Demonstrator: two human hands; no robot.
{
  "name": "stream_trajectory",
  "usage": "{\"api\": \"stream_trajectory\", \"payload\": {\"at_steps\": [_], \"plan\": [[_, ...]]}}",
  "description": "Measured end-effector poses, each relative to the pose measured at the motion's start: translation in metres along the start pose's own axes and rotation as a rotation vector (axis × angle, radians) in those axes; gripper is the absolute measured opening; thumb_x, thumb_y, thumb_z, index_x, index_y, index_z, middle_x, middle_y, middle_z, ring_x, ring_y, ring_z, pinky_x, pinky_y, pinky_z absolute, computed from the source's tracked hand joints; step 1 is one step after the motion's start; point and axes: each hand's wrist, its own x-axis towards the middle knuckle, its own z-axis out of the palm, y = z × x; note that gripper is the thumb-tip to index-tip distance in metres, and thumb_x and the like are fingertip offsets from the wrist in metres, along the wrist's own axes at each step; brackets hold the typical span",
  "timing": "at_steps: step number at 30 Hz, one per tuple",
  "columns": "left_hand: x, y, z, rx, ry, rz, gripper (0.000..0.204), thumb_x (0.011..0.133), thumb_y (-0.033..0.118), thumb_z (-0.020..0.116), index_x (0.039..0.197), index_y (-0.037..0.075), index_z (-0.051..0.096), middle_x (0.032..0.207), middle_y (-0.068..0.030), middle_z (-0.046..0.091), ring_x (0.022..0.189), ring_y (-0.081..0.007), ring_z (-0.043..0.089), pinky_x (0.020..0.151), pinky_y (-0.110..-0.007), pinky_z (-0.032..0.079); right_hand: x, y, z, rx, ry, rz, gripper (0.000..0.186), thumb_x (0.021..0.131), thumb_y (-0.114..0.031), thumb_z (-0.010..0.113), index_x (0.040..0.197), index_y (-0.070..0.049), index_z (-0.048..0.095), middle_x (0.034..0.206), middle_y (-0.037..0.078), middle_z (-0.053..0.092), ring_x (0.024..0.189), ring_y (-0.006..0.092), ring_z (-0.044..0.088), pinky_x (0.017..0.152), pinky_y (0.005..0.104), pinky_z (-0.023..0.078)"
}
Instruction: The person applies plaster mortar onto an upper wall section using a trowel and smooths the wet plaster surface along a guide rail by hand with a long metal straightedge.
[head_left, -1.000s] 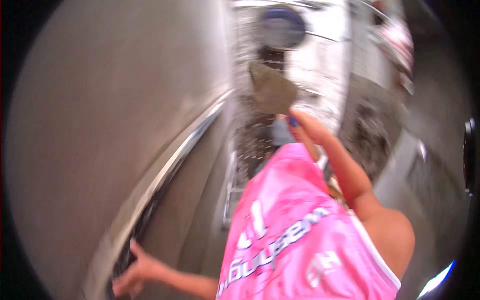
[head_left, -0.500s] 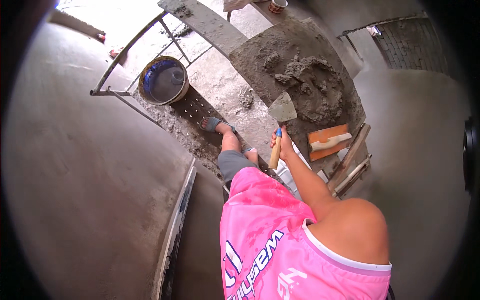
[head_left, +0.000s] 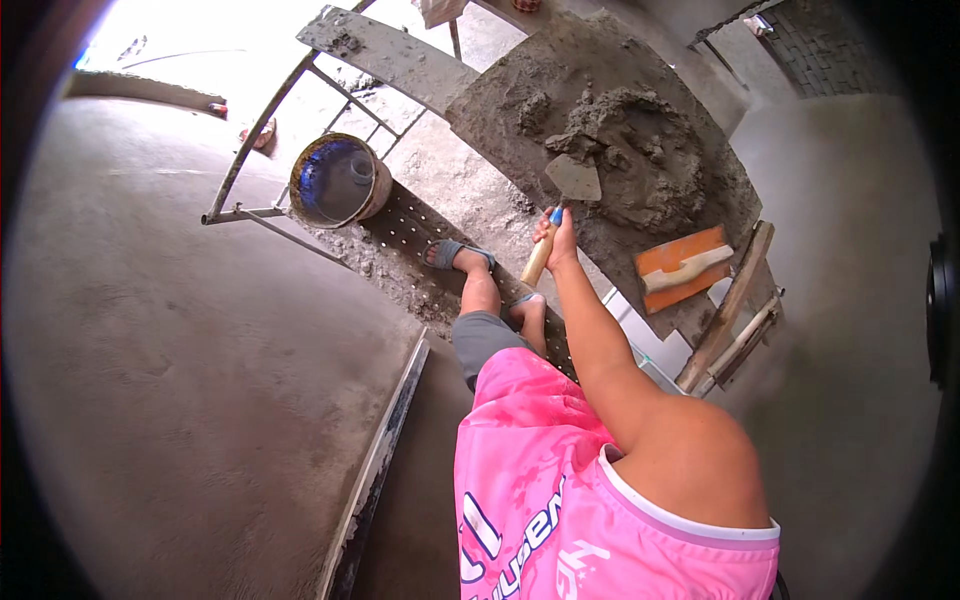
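Note:
My right hand [head_left: 563, 243] is closed around the wooden handle of a pointing trowel [head_left: 575, 179], its fingers near the blue collar. The trowel's blade points away from me and overlaps the near edge of a heap of wet grey mortar [head_left: 655, 165]; whether it touches the mortar I cannot tell. The heap lies on a mortar-smeared board [head_left: 500, 105]. To the right of my hand, an orange float [head_left: 684, 243] with a pale handle rests on the same board. My left hand is out of view.
A bucket [head_left: 340, 182] of greyish water stands on a perforated metal plank [head_left: 410, 225], beside my sandalled foot [head_left: 458, 256]. Metal frame bars [head_left: 258, 130] rise behind the bucket. A grey plastered wall [head_left: 200, 330] fills the left. Wooden lengths [head_left: 735, 305] stand at the board's right edge.
My right hand has moved farther forward with the trowel, and its blade now reaches the heap's near edge. The view has shifted, so the bucket and float appear farther right.

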Motion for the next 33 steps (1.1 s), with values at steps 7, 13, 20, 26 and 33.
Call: {"api": "stream_trajectory", "payload": {"at_steps": [7, 13, 20, 26, 33], "plan": [[0.001, 0.0, -0.003, 0.023, -0.033, -0.021, 0.15, 0.061, 0.083, 0.073, 0.158, -0.008, 0.002, 0.165, -0.0327, 0.004, 0.15, -0.0572, 0.006, 0.11, -0.079, 0.011, 0.009, 0.006, -0.005, -0.038, -0.012, -0.035, 0.044, 0.104, -0.058, 0.038, 0.096, -0.017, 0.053, 0.069, -0.001, 0.045, 0.055, 0.0129, 0.044, 0.053, 0.0317, 0.042], [-0.003, -0.016, 0.024, 0.092, 0.025, 0.027, 0.151, 0.062, 0.081, 0.075, 0.158, -0.008, 0.001, 0.165, -0.0334, 0.003, 0.15, -0.0573, 0.007, 0.111, -0.079, 0.011, 0.009, 0.006, -0.007, -0.088, 0.025, -0.089, 0.044, 0.103, -0.057, 0.037, 0.095, -0.017, 0.052, 0.066, -0.001, 0.043, 0.053, 0.0131, 0.042, 0.051, 0.0315, 0.041], [-0.001, -0.011, 0.021, 0.075, -0.015, 0.013, 0.15, 0.062, 0.081, 0.074, 0.157, -0.009, 0.001, 0.165, -0.0343, 0.002, 0.151, -0.0565, 0.006, 0.112, -0.077, 0.011, 0.005, -0.027, 0.005, -0.13, -0.029, -0.167, 0.049, 0.103, -0.061, 0.037, 0.094, -0.015, 0.052, 0.062, 0.0, 0.044, 0.049, 0.014, 0.043, 0.05, 0.0316, 0.041], [-0.005, -0.015, 0.016, 0.087, -0.033, 0.008, 0.15, 0.062, 0.081, 0.075, 0.157, -0.01, 0.002, 0.165, -0.0346, 0.003, 0.151, -0.0561, 0.007, 0.112, -0.077, 0.012, -0.003, -0.068, 0.064, -0.247, -0.131, -0.231, 0.049, 0.104, -0.059, 0.036, 0.095, -0.013, 0.051, 0.063, 0.001, 0.043, 0.049, 0.0143, 0.043, 0.049, 0.0313, 0.041], [0.019, 0.004, 0.006, -0.034, 0.154, 0.148, 0.148, 0.064, 0.066, 0.086, 0.158, -0.009, 0.0, 0.162, -0.0341, 0.018, 0.149, -0.0498, 0.024, 0.11, -0.075, 0.02, -0.008, -0.05, 0.129, -0.708, -0.549, -0.21, 0.018, 0.099, -0.029, 0.057, 0.106, -0.012, 0.057, 0.078, 0.002, 0.057, 0.061, 0.0128, 0.054, 0.054, 0.028, 0.046]]}}
